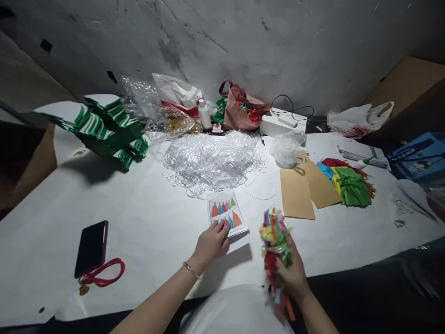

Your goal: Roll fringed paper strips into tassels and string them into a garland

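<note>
My left hand point(212, 243) has its fingers over the lower edge of a white leaflet point(217, 204) printed with a picture of coloured tassels; the thumb is mostly hidden. A bunch of tissue-paper tassels point(271, 246) in red, yellow, green, pink and blue is gripped in my right hand point(294, 269), slightly blurred, at the table's front edge. Beyond the leaflet lies a wide heap of shiny white string point(215, 160). Two brown paper envelopes point(297, 195) overlap to the right, beside flat bundles of coloured tissue paper point(352, 188).
Left on the white-covered table point(149, 250) are a black phone point(91, 250) with a red strap and stacked green-and-white pieces point(104, 130). Along the wall stand a white bottle point(205, 115), a pink bag point(239, 113) and a clear plastic bag point(287, 148). A blue bag point(419, 155) is far right.
</note>
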{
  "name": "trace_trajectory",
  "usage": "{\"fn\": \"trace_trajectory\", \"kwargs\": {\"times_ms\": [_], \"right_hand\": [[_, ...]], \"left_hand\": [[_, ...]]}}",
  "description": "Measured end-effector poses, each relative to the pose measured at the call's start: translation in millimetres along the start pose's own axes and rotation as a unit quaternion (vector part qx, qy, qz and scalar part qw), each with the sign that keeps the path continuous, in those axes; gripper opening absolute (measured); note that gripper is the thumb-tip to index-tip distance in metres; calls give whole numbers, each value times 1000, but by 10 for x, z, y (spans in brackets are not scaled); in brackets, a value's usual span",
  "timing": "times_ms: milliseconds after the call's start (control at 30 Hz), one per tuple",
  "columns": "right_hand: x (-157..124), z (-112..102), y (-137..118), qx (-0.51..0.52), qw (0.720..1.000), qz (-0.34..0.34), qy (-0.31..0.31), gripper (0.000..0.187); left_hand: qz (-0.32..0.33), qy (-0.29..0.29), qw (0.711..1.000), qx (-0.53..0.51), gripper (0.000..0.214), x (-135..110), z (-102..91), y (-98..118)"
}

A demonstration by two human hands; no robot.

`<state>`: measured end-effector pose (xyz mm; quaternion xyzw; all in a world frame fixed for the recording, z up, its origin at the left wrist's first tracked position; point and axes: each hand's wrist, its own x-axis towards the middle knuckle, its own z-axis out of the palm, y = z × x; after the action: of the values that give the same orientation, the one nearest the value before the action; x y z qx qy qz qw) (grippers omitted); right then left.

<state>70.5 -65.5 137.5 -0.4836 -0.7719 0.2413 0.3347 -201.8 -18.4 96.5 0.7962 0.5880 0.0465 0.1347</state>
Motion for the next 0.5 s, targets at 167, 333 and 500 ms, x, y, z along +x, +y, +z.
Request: {"fn": "trace_trajectory", "kwargs": {"times_ms": [167, 333, 500], "right_hand": [[129, 495, -209, -161, 970, -182, -23, 75], [11, 584, -94, -249, 946, -197, -73, 68], [123, 453, -53, -243, 931, -202, -183, 64]], "left_hand": [[12, -6, 1000, -5, 29, 83, -421, 121], [-7, -7, 1000, 2, 31, 203, -650, 93], [-11, -26, 999, 20, 24, 235, -703, 230]]}}
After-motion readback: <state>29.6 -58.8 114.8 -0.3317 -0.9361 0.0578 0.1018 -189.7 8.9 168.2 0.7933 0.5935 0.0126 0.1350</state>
